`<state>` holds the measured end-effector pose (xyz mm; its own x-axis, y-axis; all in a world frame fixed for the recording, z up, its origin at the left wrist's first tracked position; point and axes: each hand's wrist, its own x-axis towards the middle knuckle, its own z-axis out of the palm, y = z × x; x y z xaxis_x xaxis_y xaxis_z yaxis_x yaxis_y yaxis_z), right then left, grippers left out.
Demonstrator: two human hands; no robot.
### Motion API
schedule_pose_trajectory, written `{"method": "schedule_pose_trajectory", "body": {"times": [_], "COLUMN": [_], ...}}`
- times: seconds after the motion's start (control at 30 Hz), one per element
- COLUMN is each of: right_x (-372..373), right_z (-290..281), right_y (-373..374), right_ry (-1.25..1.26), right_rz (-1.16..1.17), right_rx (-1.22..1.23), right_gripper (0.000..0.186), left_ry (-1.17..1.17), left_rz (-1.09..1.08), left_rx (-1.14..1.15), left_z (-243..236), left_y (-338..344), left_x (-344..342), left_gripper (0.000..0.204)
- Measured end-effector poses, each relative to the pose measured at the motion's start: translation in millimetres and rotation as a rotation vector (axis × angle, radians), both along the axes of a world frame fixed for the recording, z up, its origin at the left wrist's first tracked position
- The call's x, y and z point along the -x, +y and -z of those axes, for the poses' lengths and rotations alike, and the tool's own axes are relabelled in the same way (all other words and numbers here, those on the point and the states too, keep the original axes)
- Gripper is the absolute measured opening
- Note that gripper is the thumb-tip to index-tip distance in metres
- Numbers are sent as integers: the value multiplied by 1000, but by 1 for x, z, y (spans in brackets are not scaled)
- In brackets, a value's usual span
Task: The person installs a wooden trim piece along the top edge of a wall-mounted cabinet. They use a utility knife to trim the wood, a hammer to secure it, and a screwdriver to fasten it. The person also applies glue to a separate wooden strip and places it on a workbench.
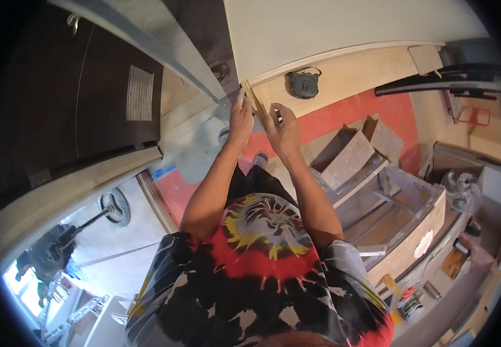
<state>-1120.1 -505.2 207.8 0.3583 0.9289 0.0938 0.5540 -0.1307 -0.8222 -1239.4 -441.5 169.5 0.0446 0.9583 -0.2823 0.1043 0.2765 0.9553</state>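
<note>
Both of my hands are at the near left corner of a pale wooden ledge below a large light panel (pixel 349 26). A narrow wooden edge strip (pixel 254 99) runs down that corner. My left hand (pixel 240 121) is closed on the strip's left side, fingers pressed together and pointing away from me. Just to the right, my right hand (pixel 285 132) has curled fingers, with its thumb close to the strip; whatever it pinches is too small to make out. On the ledge beyond the right hand lies a dark, compact tape measure (pixel 304 84) with a strap.
A grey metal beam (pixel 152 40) slants in from the upper left, beside dark cabinet doors (pixel 59 104). To my right stand an open wooden drawer frame (pixel 398 202) and offcut boards (pixel 349 153). Tools, including a yellow-handled one (pixel 392 284), lie at the lower right. Red sheeting (pixel 386 118) covers some floor.
</note>
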Motion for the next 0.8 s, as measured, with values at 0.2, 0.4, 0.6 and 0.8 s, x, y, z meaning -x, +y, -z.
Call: {"method": "schedule_pose_trajectory", "body": {"times": [0.2,0.4,0.6,0.8], "right_x": [10,24,32,31], "right_z": [0,-7,-4,-4], "right_y": [16,22,30,36], "right_ry": [-92,-86,-114,-91], "right_rz": [29,36,41,9], "right_rx": [10,57,45,74], "right_gripper": [34,32,34,37], "left_ry": [10,120,68,171], "left_rz": [78,60,108,141], "left_rx": [12,-28,2,-105], "left_z": [-11,-8,-5,-4], "left_y": [5,5,10,9], "left_x": [1,3,7,8], "left_gripper": [51,48,48,49]}}
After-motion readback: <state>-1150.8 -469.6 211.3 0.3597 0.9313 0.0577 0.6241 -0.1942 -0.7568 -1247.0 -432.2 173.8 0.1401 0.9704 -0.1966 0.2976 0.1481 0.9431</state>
